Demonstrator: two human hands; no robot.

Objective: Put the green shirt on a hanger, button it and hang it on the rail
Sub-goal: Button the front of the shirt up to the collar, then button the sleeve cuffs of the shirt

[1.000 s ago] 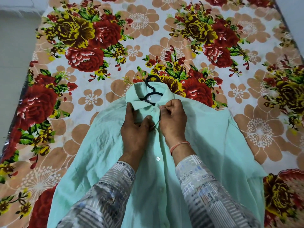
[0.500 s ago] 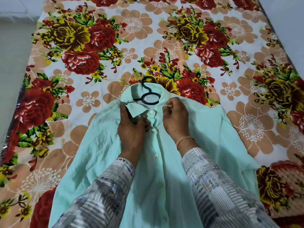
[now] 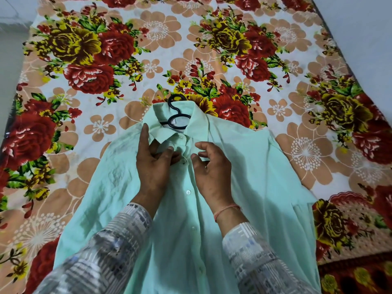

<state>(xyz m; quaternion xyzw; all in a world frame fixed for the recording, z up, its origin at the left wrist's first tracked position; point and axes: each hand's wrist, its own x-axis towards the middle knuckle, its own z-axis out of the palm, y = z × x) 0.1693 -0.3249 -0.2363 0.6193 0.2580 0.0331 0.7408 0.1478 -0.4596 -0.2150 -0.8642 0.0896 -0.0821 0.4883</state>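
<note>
The light green shirt [image 3: 244, 187] lies front up on the bed, its collar pointing away from me. A black hanger [image 3: 175, 115] sits inside it, with only the hook and neck showing at the collar. My left hand [image 3: 153, 166] pinches the left placket edge just below the collar between thumb and fingers, its forefinger stretched up along the collar. Beside the placket, my right hand [image 3: 212, 172] has loosely curled, spread fingers and grips nothing. A white button [image 3: 188, 192] shows lower down the placket.
The bed is covered by a flowered sheet [image 3: 95, 124] in red, yellow and tan. Pale floor [image 3: 10, 49] runs along the left edge and a pale wall [image 3: 364, 28] along the right. The rail is out of view.
My right hand has let go of the collar edge and dropped a little toward me, its fingers opening. My left hand stays at the placket, its forefinger now stretched up.
</note>
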